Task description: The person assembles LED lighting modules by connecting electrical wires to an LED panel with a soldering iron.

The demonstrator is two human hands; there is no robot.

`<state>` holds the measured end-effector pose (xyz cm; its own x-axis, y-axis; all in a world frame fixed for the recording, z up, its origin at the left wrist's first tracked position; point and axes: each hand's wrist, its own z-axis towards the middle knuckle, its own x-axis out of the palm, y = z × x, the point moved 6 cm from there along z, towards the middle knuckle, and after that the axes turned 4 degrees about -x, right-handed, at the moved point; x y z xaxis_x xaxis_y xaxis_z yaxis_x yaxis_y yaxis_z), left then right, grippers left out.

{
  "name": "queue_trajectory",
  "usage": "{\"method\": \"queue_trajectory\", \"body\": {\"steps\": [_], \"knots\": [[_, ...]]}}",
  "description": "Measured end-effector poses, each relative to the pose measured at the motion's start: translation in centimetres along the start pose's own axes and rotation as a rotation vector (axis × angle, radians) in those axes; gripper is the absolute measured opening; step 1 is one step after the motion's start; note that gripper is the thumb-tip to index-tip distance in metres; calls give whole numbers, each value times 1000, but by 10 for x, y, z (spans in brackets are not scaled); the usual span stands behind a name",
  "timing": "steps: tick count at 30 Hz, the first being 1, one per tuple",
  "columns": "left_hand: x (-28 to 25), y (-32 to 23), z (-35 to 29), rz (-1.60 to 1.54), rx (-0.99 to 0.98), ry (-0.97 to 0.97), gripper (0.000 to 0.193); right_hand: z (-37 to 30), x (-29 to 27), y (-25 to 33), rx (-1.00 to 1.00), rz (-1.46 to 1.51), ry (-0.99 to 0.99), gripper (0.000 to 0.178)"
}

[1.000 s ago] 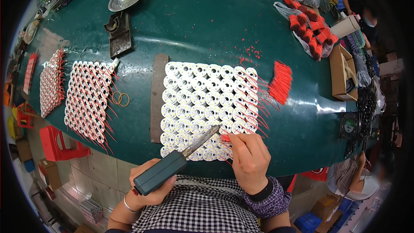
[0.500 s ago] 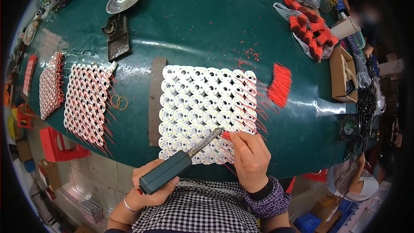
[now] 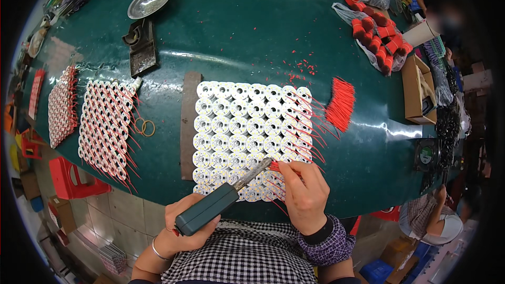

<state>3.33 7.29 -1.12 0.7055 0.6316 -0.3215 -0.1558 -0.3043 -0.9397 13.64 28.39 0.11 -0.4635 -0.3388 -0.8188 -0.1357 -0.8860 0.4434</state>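
Note:
My left hand [image 3: 180,211] is wrapped round the dark green handle of a soldering gun [image 3: 208,210]. Its metal tip points up and to the right, resting over a panel of round white LED boards [image 3: 239,125]. Close to that tip, my right hand [image 3: 309,199] pinches red wires [image 3: 274,166]; their exact number is hidden by the fingers. Other thin red wires run from the boards in the right-hand columns, while the columns on the left carry none. A brown strip [image 3: 190,126] lies along the panel's left side.
A fan of red wires [image 3: 340,104] lies right of the panel, with red scraps [image 3: 305,67] behind. Wired board panels [image 3: 107,129], a rubber band [image 3: 148,128], a metal bowl [image 3: 150,1] and a dark tray [image 3: 143,58] are leftward. Bagged red bundles [image 3: 386,31] and a cardboard box [image 3: 419,92] stand right.
The soldering gun and my left hand have shifted very slightly to the right. My right hand keeps its pinch at nearly the same spot.

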Motion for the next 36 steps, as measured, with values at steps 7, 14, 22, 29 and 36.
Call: {"method": "queue_trajectory", "body": {"steps": [7, 14, 22, 29, 36], "knots": [[-6, -2, -3, 140, 79, -26, 23, 3, -1, 0, 19, -6, 12, 30], [-13, 12, -16, 8, -84, -73, 30, 4, -4, 1, -34, -34, 6, 32], [-16, 24, -14, -14, -198, -58, 32, 29, -15, 4, -115, 69, -31, 33], [-15, 12, 0, -93, -165, -69, 30, 25, 4, -6, -98, 58, -12, 33], [-13, -4, 13, 77, 11, -38, 28, 25, 7, -7, -63, 50, -4, 31]]}}
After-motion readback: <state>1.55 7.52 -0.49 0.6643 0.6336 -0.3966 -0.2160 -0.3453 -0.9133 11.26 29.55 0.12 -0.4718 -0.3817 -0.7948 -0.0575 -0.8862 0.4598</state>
